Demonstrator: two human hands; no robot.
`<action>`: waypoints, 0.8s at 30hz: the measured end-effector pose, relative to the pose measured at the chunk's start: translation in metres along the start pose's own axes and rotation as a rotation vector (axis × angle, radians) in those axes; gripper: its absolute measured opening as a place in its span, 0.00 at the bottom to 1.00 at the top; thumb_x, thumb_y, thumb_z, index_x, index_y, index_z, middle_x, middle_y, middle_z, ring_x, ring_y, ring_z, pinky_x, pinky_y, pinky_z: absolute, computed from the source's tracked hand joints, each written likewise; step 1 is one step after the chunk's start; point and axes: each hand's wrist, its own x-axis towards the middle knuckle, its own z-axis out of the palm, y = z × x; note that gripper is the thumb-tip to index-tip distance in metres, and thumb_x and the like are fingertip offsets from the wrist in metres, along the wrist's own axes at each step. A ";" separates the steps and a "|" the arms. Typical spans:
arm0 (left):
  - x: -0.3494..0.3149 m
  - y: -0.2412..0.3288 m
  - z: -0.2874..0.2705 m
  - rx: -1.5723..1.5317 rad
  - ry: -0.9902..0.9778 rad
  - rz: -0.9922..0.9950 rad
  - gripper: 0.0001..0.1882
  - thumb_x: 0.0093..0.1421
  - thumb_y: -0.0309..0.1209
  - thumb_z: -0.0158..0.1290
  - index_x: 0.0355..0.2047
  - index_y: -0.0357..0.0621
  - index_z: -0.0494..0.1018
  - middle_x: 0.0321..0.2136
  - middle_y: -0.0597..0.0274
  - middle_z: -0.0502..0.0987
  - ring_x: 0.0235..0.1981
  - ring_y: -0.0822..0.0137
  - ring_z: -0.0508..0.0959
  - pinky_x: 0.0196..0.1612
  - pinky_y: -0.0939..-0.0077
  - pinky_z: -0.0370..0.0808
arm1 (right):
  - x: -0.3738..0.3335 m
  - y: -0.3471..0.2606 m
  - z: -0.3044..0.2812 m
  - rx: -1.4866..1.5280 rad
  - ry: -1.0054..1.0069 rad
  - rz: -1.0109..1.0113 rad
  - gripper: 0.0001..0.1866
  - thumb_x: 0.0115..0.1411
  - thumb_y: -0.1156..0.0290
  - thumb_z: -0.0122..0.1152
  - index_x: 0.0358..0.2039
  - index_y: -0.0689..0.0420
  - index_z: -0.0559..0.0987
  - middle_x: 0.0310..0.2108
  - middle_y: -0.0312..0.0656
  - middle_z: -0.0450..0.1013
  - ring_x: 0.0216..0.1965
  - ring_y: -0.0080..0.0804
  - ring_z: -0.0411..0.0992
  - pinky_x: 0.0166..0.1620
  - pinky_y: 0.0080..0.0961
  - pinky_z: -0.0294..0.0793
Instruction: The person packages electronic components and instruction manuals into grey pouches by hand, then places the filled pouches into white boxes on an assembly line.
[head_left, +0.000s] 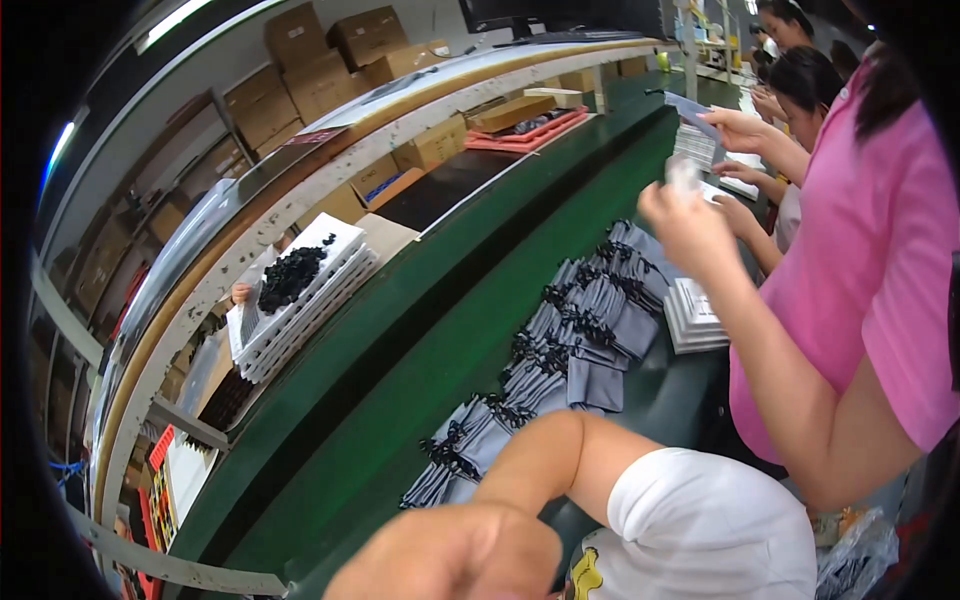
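Observation:
My right arm bends at the elbow in front of me, and my right hand (pixel 450 555) rises very close to the view at the lower edge. It is blurred and cut off, its fingers do not show clearly, and nothing held can be made out. My left hand is out of view. Beyond my elbow, a long heap of grey drawstring pouches (pixel 590 315) with black cords lies on the green work surface (pixel 420 370). No contact between my hand and the pouches is visible.
A co-worker in a pink shirt (pixel 860 260) holds up a blurred whitish item at right. White boxes (pixel 692 318) are stacked beside the pouches. Across the bench, stacked white trays (pixel 310 310) carry small black parts (pixel 290 280). A shelf frame (pixel 330 150) runs along the far side.

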 end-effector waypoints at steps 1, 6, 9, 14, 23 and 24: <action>-0.001 0.003 0.000 -0.001 -0.026 -0.005 0.08 0.49 0.24 0.52 0.31 0.35 0.71 0.28 0.51 0.74 0.27 0.60 0.75 0.32 0.71 0.73 | -0.002 0.008 0.005 0.010 -0.008 -0.014 0.15 0.59 0.66 0.49 0.30 0.66 0.77 0.28 0.46 0.74 0.28 0.29 0.72 0.31 0.21 0.72; -0.002 0.006 -0.003 -0.035 -0.154 -0.037 0.08 0.49 0.25 0.52 0.30 0.35 0.71 0.27 0.51 0.74 0.26 0.61 0.74 0.30 0.72 0.72 | -0.017 0.016 0.015 0.047 -0.030 -0.071 0.21 0.58 0.59 0.48 0.33 0.67 0.76 0.31 0.50 0.73 0.31 0.32 0.71 0.33 0.24 0.70; 0.001 0.003 -0.004 -0.066 -0.234 -0.057 0.07 0.50 0.25 0.52 0.30 0.35 0.72 0.26 0.52 0.74 0.25 0.61 0.74 0.30 0.73 0.72 | -0.026 0.024 0.018 0.061 -0.040 -0.102 0.25 0.57 0.54 0.47 0.35 0.68 0.76 0.33 0.53 0.72 0.32 0.34 0.70 0.34 0.25 0.70; 0.009 -0.005 -0.008 -0.111 -0.353 -0.087 0.07 0.50 0.25 0.52 0.29 0.36 0.72 0.26 0.53 0.74 0.24 0.62 0.73 0.29 0.73 0.71 | -0.041 0.012 0.012 0.098 -0.063 -0.154 0.32 0.56 0.47 0.46 0.38 0.70 0.76 0.36 0.57 0.71 0.34 0.37 0.69 0.35 0.27 0.68; 0.019 -0.035 -0.021 -0.200 -0.516 -0.091 0.06 0.50 0.26 0.53 0.28 0.37 0.73 0.25 0.55 0.75 0.22 0.64 0.72 0.26 0.75 0.70 | -0.072 0.012 0.014 0.239 -0.048 -0.225 0.28 0.54 0.46 0.52 0.33 0.62 0.80 0.29 0.48 0.74 0.27 0.29 0.67 0.27 0.21 0.62; 0.018 -0.039 -0.023 -0.208 -0.526 -0.090 0.06 0.50 0.26 0.53 0.28 0.37 0.73 0.24 0.55 0.75 0.21 0.64 0.71 0.26 0.75 0.69 | -0.072 0.013 0.013 0.298 -0.082 -0.198 0.23 0.53 0.49 0.52 0.31 0.60 0.79 0.27 0.45 0.72 0.26 0.27 0.65 0.26 0.20 0.60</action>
